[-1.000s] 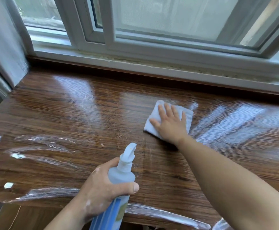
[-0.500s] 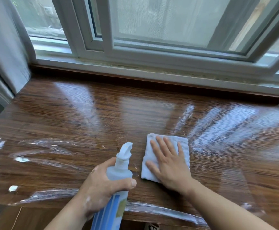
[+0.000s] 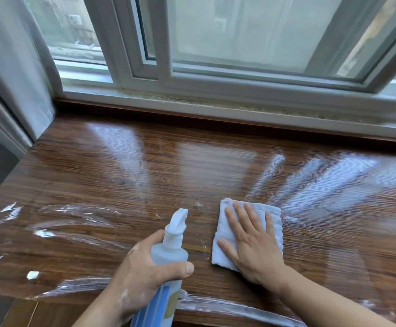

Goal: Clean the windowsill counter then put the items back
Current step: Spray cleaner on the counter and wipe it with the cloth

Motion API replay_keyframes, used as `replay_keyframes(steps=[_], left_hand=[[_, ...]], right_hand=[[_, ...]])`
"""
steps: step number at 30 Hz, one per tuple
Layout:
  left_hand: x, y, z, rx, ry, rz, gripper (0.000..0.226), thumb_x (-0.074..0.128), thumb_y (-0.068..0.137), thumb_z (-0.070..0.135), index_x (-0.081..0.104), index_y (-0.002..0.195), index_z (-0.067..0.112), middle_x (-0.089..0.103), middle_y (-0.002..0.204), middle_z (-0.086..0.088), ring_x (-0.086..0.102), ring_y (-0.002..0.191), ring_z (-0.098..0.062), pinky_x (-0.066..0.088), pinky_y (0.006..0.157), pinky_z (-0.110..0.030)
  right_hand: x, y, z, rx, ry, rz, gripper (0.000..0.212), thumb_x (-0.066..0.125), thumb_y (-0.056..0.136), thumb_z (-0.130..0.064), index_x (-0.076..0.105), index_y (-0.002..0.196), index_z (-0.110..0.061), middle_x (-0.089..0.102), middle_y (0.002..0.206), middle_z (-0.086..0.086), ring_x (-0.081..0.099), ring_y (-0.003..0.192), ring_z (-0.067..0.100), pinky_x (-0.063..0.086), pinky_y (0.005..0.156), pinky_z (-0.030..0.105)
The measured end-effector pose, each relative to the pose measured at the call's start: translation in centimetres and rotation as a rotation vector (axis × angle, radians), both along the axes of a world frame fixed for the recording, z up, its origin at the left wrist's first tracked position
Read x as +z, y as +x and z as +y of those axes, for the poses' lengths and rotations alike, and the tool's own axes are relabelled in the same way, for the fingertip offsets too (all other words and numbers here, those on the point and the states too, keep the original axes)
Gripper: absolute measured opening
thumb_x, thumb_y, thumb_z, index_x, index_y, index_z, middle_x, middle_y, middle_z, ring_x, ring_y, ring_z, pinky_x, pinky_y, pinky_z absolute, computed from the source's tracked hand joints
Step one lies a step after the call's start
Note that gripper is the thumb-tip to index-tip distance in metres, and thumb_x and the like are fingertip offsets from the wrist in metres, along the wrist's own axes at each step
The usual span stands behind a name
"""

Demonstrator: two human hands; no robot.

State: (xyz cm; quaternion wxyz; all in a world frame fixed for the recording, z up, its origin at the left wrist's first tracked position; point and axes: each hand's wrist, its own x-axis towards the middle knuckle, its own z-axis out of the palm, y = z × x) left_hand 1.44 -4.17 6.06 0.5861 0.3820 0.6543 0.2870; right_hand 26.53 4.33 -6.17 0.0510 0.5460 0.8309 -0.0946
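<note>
The left hand (image 3: 142, 277) grips the spray bottle (image 3: 168, 254) nearest the body, thumb and fingers clamped round it, nozzle pointing forward just left of the cloth (image 3: 223, 223). The right hand (image 3: 256, 251) presses that cloth flat on the table (image 3: 121, 185), fingers (image 3: 240, 219) straight and spread. Wipe with even palm pressure in overlapping strokes across the wet streaks beyond the fingertips, out to the window frame (image 3: 216, 90)

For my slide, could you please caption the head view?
Right hand presses a cloth on the wooden counter; left hand grips a spray bottle.
</note>
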Motion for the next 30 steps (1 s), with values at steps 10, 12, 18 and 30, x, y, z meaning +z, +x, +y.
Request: replay_keyframes(steps=[10,12,18,30], left_hand=[[0.0,-3.8,-1.1,0.087,0.023,0.002,0.058,0.085,0.039,0.055,0.074,0.095,0.045,0.074,0.086,-0.006,0.067,0.072,-0.01,0.054,0.071,-0.024],[-0.1,-4.4,-1.3,0.095,0.022,-0.016,0.058,0.086,0.041,0.053,0.075,0.097,0.043,0.072,0.08,-0.003,0.067,0.073,-0.014,0.055,0.075,-0.032],[0.1,-5.3,-1.0,0.103,0.055,-0.024,0.06,0.084,0.04,0.054,0.074,0.098,0.047,0.074,0.09,-0.011,0.068,0.075,-0.013,0.054,0.076,-0.029],[-0.6,-6.7,-1.4,0.06,0.009,-0.036,0.058,0.086,0.039,0.05,0.075,0.096,0.048,0.07,0.078,0.002,0.065,0.07,-0.008,0.053,0.069,-0.02]], right_hand=[[0.2,-7.6,15.0,-0.227,-0.029,0.072,0.079,0.015,0.095,-0.073,0.006,0.161,-0.03,0.002,0.171,-0.004,-0.005,0.156,0.02,-0.002,0.121,0.062],[0.0,-8.7,13.4,-0.203,-0.017,0.061,0.078,0.015,0.095,-0.071,0.007,0.161,-0.029,0.003,0.17,-0.003,-0.004,0.156,0.022,-0.003,0.121,0.063],[-0.9,-10.6,1.2,0.076,0.085,0.096,0.078,0.029,0.095,-0.07,0.03,0.159,-0.025,0.024,0.167,0.001,0.019,0.155,0.028,0.004,0.119,0.062],[0.4,-16.7,15.9,-0.097,-0.073,0.101,0.077,0.019,0.096,-0.072,0.005,0.161,-0.034,-0.003,0.171,-0.006,-0.009,0.156,0.02,-0.008,0.12,0.061]])
